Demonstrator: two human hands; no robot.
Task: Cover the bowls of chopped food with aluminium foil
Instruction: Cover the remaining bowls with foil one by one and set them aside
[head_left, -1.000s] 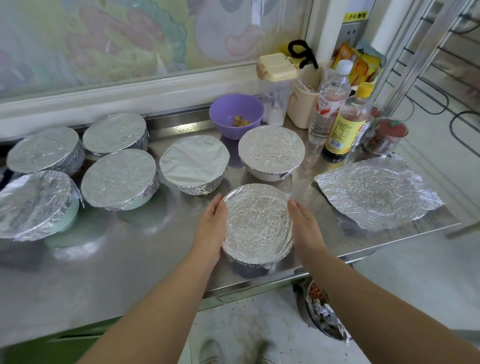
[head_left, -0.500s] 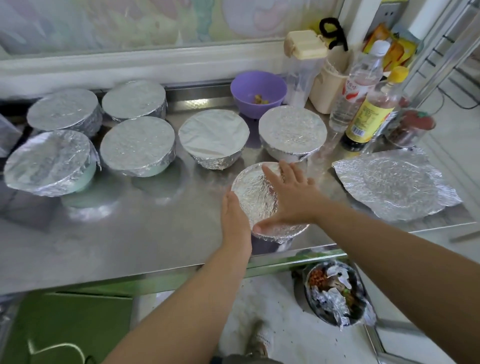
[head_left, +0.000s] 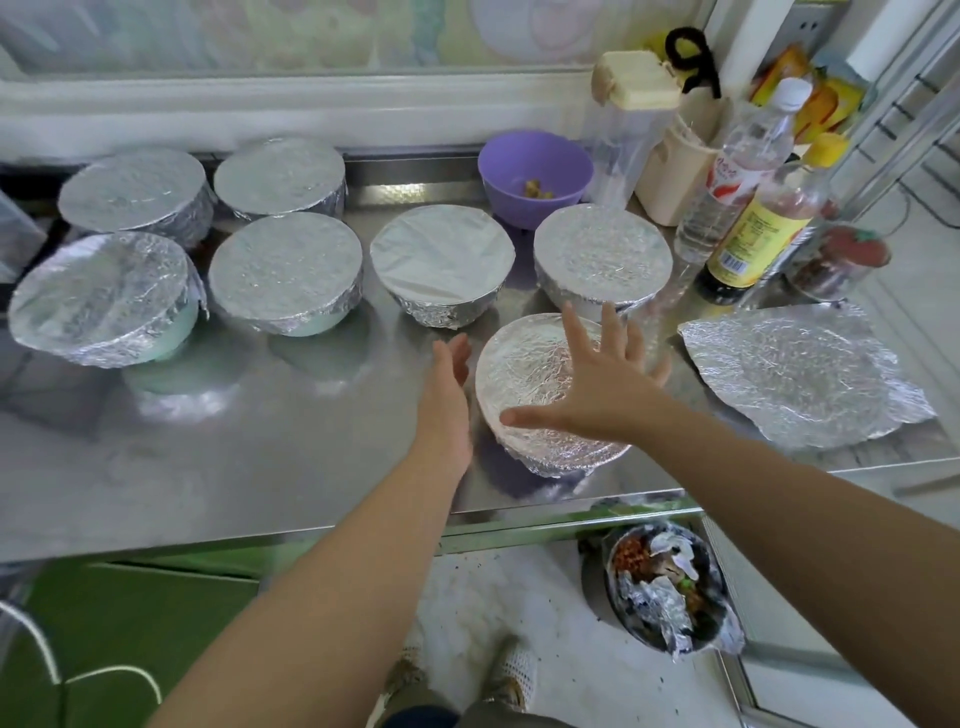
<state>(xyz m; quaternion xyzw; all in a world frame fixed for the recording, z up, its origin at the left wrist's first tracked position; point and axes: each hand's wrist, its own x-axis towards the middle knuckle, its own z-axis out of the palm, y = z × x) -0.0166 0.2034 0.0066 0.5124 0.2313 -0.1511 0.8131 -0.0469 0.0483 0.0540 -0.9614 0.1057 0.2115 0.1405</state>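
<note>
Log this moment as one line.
left hand: open, beside near bowl | right hand: open, spread over it | purple bowl: uncovered | foil sheet: loose, at right

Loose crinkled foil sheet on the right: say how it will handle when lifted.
The loose crinkled aluminium foil sheet looks thin, so probably light and floppy, sagging from one edge. Its dented middle suggests it holds pressed shapes; likely tears easily.
</note>
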